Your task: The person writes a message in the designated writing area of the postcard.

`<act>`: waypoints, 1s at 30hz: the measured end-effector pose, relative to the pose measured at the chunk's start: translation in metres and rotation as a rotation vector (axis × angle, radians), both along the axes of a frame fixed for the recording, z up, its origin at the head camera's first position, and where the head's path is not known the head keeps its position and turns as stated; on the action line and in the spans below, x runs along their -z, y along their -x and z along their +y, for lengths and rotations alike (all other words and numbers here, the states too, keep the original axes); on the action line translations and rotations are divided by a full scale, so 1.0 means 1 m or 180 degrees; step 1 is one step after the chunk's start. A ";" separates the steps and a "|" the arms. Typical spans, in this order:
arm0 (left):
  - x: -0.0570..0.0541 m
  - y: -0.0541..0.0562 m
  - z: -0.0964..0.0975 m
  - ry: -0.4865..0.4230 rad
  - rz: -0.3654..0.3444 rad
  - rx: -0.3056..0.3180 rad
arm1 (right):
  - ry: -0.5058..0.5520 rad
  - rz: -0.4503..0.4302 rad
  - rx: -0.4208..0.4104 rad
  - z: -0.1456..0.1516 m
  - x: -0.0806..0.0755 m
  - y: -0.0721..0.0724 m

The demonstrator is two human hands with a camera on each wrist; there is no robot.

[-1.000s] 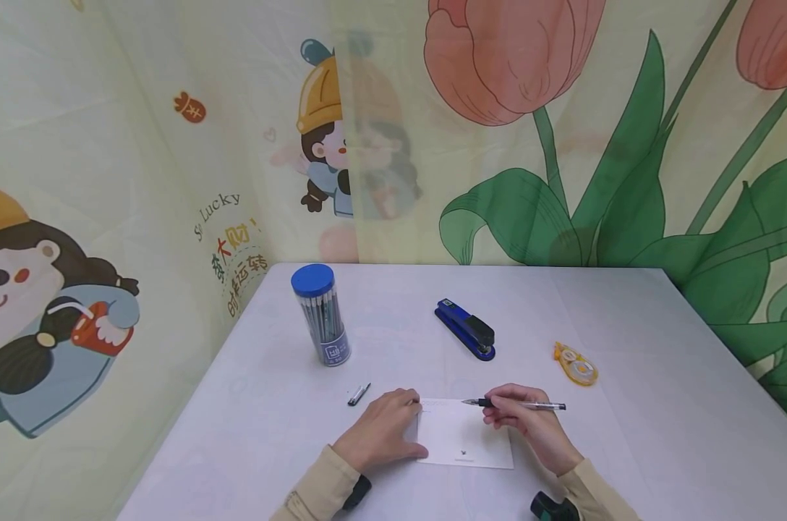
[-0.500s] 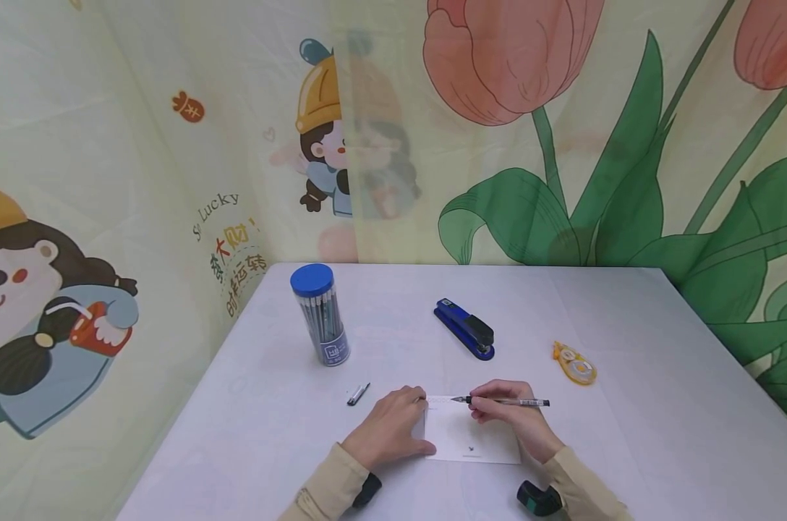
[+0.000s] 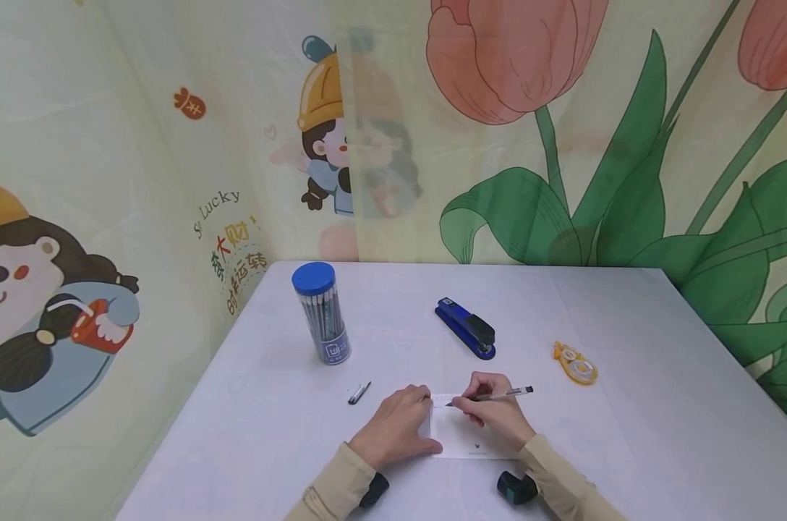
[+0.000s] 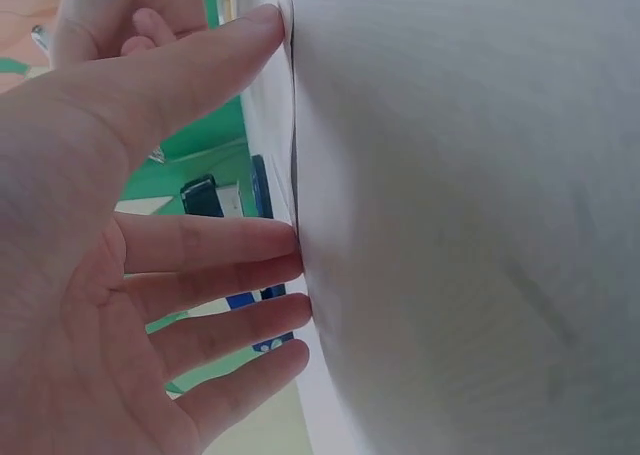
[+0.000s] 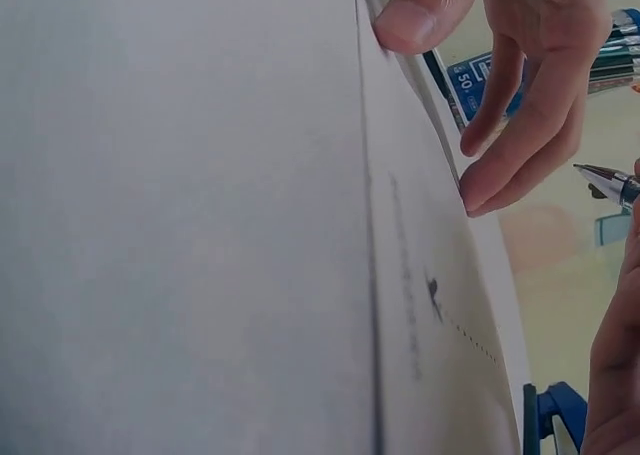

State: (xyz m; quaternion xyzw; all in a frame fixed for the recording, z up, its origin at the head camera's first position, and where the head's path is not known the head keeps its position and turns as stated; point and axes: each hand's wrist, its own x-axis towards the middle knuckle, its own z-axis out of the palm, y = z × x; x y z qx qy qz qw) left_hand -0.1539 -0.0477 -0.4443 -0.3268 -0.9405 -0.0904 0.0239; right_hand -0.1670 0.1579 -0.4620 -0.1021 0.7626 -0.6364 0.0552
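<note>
A small white sheet of paper (image 3: 457, 436) with a tiny dark print near its lower edge lies on the table. My left hand (image 3: 396, 427) rests at its left edge, thumb and fingers spread; in the left wrist view the fingers (image 4: 225, 243) look fairly straight, their tips on the surface. Between thumb and fingers my right hand (image 3: 498, 412) pinches a pen (image 3: 512, 392) with a clear barrel, tip pointing left over the upper part of the sheet. From the right wrist, the pen tip (image 5: 600, 179) appears raised off the paper. A pen cap (image 3: 359, 393) lies left of my left hand.
Behind the hands stands a clear tub of pencils (image 3: 323, 318) with a blue lid. A blue and black stapler (image 3: 465, 328) lies mid-table, and an orange correction tape (image 3: 576, 363) lies to the right. A printed curtain (image 3: 393, 145) hangs behind the white table (image 3: 237, 434).
My right hand has moved left with the pen, bringing its tip toward the sheet's upper left. The sheet and my left hand have shifted slightly right.
</note>
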 end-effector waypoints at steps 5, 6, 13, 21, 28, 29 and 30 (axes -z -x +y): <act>0.000 0.001 0.000 -0.0032 0.0052 0.0000 | 0.0010 0.0141 -0.0037 -0.004 0.005 0.005; 0.000 0.001 0.000 -0.0035 0.0045 -0.0007 | 0.0009 0.0166 -0.0029 -0.005 0.007 0.005; 0.001 0.001 0.001 -0.0036 -0.0026 -0.0046 | -0.0041 0.0465 0.0067 -0.014 0.009 0.005; 0.004 0.003 0.003 -0.0070 0.0001 -0.0019 | -0.0059 0.0835 0.0049 -0.025 -0.007 -0.006; 0.005 0.003 0.002 -0.0108 0.0012 -0.0045 | -0.0229 0.1156 -0.0047 -0.031 -0.007 -0.006; 0.005 0.003 0.002 -0.0115 0.0001 -0.0055 | -0.0244 0.1138 -0.0058 -0.031 -0.007 -0.006; 0.005 0.003 0.001 -0.0119 -0.0013 -0.0064 | -0.0256 0.1093 -0.0061 -0.032 -0.007 -0.006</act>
